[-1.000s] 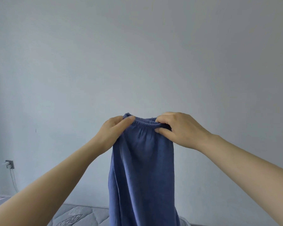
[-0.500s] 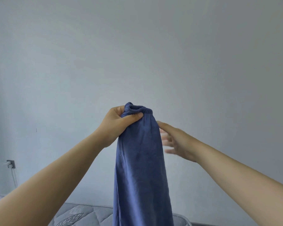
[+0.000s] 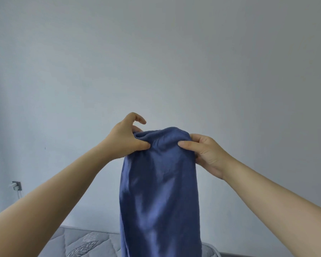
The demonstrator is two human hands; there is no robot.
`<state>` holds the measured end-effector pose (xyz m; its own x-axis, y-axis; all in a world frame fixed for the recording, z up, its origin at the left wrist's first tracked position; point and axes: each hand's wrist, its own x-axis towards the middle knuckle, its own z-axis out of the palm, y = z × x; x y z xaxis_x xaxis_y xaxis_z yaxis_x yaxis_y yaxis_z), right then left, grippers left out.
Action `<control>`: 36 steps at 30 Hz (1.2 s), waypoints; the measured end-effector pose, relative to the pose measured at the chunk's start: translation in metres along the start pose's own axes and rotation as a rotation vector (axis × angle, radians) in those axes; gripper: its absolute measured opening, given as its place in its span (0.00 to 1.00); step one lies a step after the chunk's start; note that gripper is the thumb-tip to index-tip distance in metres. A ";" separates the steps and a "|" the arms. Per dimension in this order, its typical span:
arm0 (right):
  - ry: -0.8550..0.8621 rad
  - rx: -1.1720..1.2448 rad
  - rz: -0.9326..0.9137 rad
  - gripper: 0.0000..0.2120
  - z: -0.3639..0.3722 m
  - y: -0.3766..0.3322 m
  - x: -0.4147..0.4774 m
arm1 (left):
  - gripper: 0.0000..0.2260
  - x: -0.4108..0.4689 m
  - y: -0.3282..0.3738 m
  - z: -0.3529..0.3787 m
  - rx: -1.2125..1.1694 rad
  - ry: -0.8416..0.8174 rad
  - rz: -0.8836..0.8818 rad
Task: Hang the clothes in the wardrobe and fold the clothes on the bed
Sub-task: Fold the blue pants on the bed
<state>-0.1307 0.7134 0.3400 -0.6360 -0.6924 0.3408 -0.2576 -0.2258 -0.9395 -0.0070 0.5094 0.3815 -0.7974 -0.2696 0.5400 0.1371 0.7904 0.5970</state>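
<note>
Head camera, looking forward across a bedroom: a person holds a blue garment [image 3: 159, 191] up at arm's length in front of a plain pale wall [image 3: 156, 62], both bare forearms reaching in from the near corners of the picture.

The left hand [image 3: 124, 140] pinches the bunched top edge on the left, thumb pressed into the near face of the cloth. Its forefinger is hooked free in the air above the fabric, and the other fingers are hidden behind it. The right hand [image 3: 208, 154] grips the top right corner, thumb flat on the near side and fingers curled round the far side.

The garment hangs straight down between the two hands as one long narrow drape, and its lower end runs out of view at the bottom edge. Beneath it, at the near bottom of the picture, lies the quilted grey bed [image 3: 78, 242]; far left, a plug sits in a wall socket [image 3: 16, 185].

By the look of it, this piece is only being gathered and straightened at the top. It is neither laid flat nor folded, and nearly all the work on it is left to do. No wardrobe, hanger or other clothes are in view, so progress on the rest of the job cannot be judged.
</note>
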 end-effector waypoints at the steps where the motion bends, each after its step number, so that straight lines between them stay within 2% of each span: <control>1: 0.034 -0.070 -0.020 0.11 0.002 -0.001 0.001 | 0.23 0.000 0.000 -0.001 0.100 -0.069 0.023; 3: 0.071 -0.165 -0.043 0.09 0.009 -0.002 0.002 | 0.28 -0.001 0.004 0.000 0.226 -0.244 0.008; 5: 0.062 -0.195 -0.054 0.07 0.019 -0.002 0.004 | 0.29 0.000 0.008 0.001 0.205 -0.375 -0.080; 11: 0.085 -0.295 -0.151 0.03 0.033 -0.002 0.004 | 0.17 -0.002 0.006 -0.008 0.088 -0.529 -0.143; 14: 0.122 -0.361 -0.168 0.02 0.034 0.004 0.002 | 0.21 -0.004 0.002 -0.017 -0.001 -0.589 -0.213; 16: 0.127 -0.289 -0.136 0.02 0.036 0.007 0.001 | 0.21 -0.003 -0.003 -0.018 -0.035 -0.615 -0.266; 19: 0.118 -0.241 -0.115 0.02 0.042 0.011 0.001 | 0.11 0.001 -0.007 -0.011 -0.151 -0.651 -0.272; 23: 0.112 -0.297 -0.138 0.02 0.048 0.013 0.002 | 0.09 0.001 -0.006 -0.004 -0.200 -0.562 -0.282; 27: 0.067 -0.186 -0.021 0.06 0.040 0.023 -0.002 | 0.25 0.002 -0.001 -0.003 0.012 -0.483 -0.233; 30: 0.058 -0.147 0.045 0.07 0.031 0.044 -0.010 | 0.20 0.005 -0.006 0.000 0.153 -0.376 -0.184; 36: 0.120 -0.169 0.223 0.03 0.019 0.099 -0.022 | 0.16 0.012 -0.018 0.003 0.417 -0.187 0.128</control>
<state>-0.1283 0.6937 0.2390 -0.7694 -0.6237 0.1379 -0.2127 0.0465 -0.9760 -0.0214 0.4936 0.3756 -0.8870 -0.0821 0.4544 0.0239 0.9746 0.2226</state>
